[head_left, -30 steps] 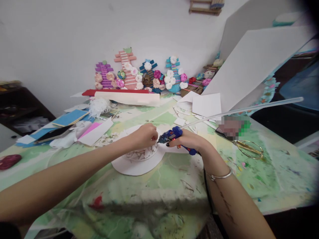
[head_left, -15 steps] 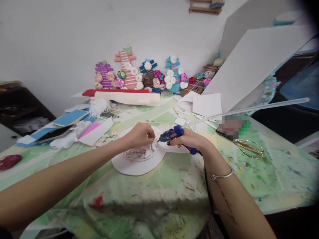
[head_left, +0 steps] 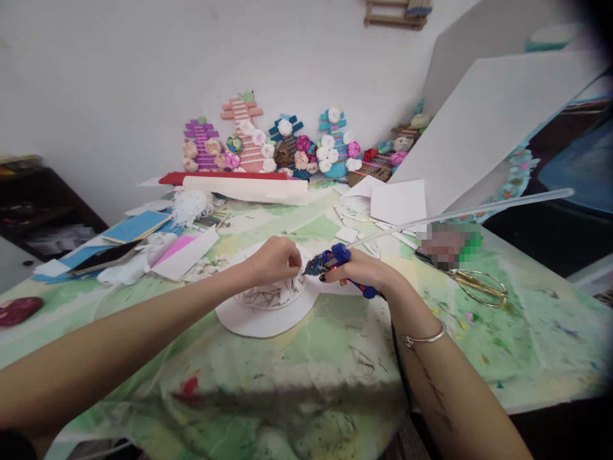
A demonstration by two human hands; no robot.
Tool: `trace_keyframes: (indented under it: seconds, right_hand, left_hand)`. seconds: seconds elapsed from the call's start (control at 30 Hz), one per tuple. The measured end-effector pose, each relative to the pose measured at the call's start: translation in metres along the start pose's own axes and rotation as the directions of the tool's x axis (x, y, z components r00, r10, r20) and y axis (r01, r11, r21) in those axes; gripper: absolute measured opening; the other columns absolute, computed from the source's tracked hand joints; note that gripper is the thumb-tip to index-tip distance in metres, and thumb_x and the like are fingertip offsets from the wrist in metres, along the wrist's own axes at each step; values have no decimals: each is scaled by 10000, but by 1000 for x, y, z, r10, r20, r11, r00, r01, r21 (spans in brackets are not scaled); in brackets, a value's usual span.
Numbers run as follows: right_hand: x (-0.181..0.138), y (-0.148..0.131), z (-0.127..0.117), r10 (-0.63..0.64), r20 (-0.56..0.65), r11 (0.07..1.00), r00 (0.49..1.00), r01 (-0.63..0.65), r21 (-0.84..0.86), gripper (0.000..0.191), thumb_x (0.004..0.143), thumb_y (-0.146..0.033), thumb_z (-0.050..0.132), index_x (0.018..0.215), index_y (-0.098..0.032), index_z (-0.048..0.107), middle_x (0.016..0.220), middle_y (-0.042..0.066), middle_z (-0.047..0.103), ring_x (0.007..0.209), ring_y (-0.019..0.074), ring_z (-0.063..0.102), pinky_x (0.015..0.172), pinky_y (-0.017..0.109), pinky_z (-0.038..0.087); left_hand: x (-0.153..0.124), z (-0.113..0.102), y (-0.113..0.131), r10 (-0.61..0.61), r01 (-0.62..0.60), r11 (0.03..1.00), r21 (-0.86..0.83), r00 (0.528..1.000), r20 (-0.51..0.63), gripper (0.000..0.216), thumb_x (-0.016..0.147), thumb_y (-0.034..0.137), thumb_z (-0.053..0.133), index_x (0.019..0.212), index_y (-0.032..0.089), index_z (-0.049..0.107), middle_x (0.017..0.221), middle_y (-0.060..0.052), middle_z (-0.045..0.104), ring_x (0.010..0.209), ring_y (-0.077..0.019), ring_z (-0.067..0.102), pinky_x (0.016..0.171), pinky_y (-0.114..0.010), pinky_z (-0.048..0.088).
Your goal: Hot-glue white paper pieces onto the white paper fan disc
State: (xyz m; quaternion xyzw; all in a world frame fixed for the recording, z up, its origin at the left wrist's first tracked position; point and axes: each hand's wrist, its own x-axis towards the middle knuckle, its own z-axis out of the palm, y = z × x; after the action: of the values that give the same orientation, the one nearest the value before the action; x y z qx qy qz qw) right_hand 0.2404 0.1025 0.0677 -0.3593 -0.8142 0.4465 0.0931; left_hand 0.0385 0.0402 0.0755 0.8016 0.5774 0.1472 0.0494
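My right hand (head_left: 364,269) is wrapped round a blue glue gun (head_left: 338,255), with a long clear glue stick (head_left: 460,212) sticking out of its back. The gun's nozzle points left, close to the fingertips of my left hand (head_left: 280,260). Those left fingers are pinched together above a heap of small white paper scraps (head_left: 271,295); whatever they pinch is too small to make out. Under the scraps lies a white board shape (head_left: 261,327) with a rounded end, partly hidden by my left hand and forearm.
Gold-handled scissors (head_left: 481,287) lie at the right beside a blurred-out item. White card pieces (head_left: 397,201), a roll of cream paper (head_left: 244,190) and white shredded string (head_left: 191,206) are farther back. Flower-decorated guitar shapes (head_left: 246,137) lean on the wall. Blue sheets (head_left: 136,227) lie left.
The back end of the glue stick has shifted left, and the glue gun has moved very slightly left and down. My left hand keeps its pinch in nearly the same place.
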Motion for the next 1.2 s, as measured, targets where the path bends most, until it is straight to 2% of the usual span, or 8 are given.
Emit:
trace_keyframes:
  seconds: [0.23, 0.43, 0.83, 1.03, 1.2]
  right_hand:
    - [1, 4, -2, -2, 7, 1000, 1000, 2, -1, 185, 581, -336, 644, 631, -162, 603, 578, 4, 563, 512, 116, 484, 429, 214, 348]
    - [0, 6, -6, -3, -6, 1000, 1000, 3, -14, 191, 604, -341, 636, 652, -157, 617, 591, 14, 576, 518, 120, 496, 433, 216, 356]
    - [3, 8, -2, -24, -6, 999, 1000, 24, -28, 198, 604, -342, 632, 658, -152, 619, 609, 24, 585, 534, 131, 512, 449, 220, 377]
    - [3, 6, -1, 13, -20, 999, 1000, -13, -43, 198, 598, -344, 633, 649, -154, 610, 609, 21, 586, 521, 119, 503, 441, 212, 372]
    - [3, 6, -3, -3, -15, 1000, 1000, 3, -25, 178, 603, -332, 629, 643, -160, 605, 599, 17, 579, 517, 118, 499, 438, 214, 368]
  left_hand:
    - [10, -1, 7, 4, -19, 994, 111, 991, 134, 195, 596, 129, 522, 632, 165, 710, 646, -32, 686, 588, -129, 577, 568, -209, 383]
    - [18, 0, 13, -3, -33, 982, 186, 982, 190, 205, 555, 62, 508, 570, 163, 686, 528, -30, 640, 502, -127, 534, 518, -220, 363]
    - [20, 3, 12, -1, -34, 980, 198, 985, 174, 172, 536, 40, 526, 525, 152, 657, 478, -27, 596, 466, -124, 491, 501, -232, 347]
    - [18, -2, 9, -4, -28, 981, 193, 986, 165, 187, 564, 68, 513, 574, 153, 679, 575, -39, 657, 552, -137, 555, 542, -224, 371]
    - [14, -8, 8, -24, -5, 979, 204, 990, 138, 185, 582, 88, 526, 615, 151, 697, 641, -49, 677, 609, -153, 579, 562, -229, 381]
